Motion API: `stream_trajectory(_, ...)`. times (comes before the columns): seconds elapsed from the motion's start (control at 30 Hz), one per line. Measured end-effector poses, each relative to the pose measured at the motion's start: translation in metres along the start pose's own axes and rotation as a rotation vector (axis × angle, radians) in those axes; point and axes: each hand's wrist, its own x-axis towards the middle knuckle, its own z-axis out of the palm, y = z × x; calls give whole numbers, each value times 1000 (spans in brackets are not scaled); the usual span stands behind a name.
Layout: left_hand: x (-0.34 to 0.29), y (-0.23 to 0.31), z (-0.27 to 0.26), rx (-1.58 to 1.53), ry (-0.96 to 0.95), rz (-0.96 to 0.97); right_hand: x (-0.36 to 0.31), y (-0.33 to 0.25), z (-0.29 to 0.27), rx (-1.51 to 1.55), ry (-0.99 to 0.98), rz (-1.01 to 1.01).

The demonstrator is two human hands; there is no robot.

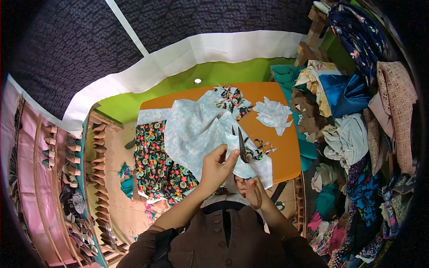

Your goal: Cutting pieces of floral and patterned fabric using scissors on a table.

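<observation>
My left hand [216, 166] pinches a small pale piece of fabric [233, 142] between thumb and fingers, over the near part of the table. In my right hand [251, 188] is a pair of dark scissors [241, 147]; my fingers are closed round its handles. The blades point away from me, slightly parted, at the edge of the pale piece. Beneath both hands lies a large floral cloth, its pale wrong side [190, 127] up and its black, colourful printed side [156, 161] showing at the left. My fingers partly hide the handles.
The orange table [289, 152] carries a pile of pale cut pieces [271, 114] and printed scraps [233, 99]. Heaped fabrics [346, 138] crowd the right side. On the left stand racks of wooden shoe-shaped forms [99, 172]. Scraps [127, 178] lie on the floor.
</observation>
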Motion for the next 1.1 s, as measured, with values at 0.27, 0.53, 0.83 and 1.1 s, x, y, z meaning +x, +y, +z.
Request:
stream_trajectory(0.27, 4, -5, -8, -22, -30, 48, 9, -30, 10, 76, 133, 20)
stream_trajectory(0.53, 3, 8, -10, 89, -78, 58, 3, -18, -3, -37, 56, -35)
stream_trajectory(0.83, 3, 12, -18, 140, -98, 78, 8, -38, 0, 61, 7, -20)
stream_trajectory(1.1, 5, 5, -13, -34, -165, 43, 3, -31, -7, -24, 10, -7)
